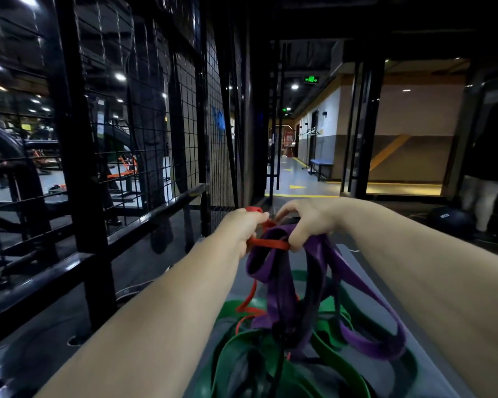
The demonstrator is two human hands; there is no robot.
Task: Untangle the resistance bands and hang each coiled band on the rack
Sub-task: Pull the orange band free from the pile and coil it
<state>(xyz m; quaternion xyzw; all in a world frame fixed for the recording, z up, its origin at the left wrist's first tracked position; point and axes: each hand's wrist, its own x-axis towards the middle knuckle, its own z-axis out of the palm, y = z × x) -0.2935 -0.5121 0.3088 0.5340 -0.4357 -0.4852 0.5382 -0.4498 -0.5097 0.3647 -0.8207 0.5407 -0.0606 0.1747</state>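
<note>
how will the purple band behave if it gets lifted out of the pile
Probably floppy: the purple band droops in slack loops from the right hand. It would likely drag others along, being tangled with the red band and green band. Seems light: one hand holds it up.

Your left grip point(242, 229) & right grip point(308, 222) pinch the red band point(268, 244) taut btwn them; purple band point(282, 282) hangs below, green bands point(242, 354) underneath.

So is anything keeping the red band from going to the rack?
Yes: the purple band is tangled with the red band between the left hand and right hand, and red's lower part runs into the green bands.
</note>
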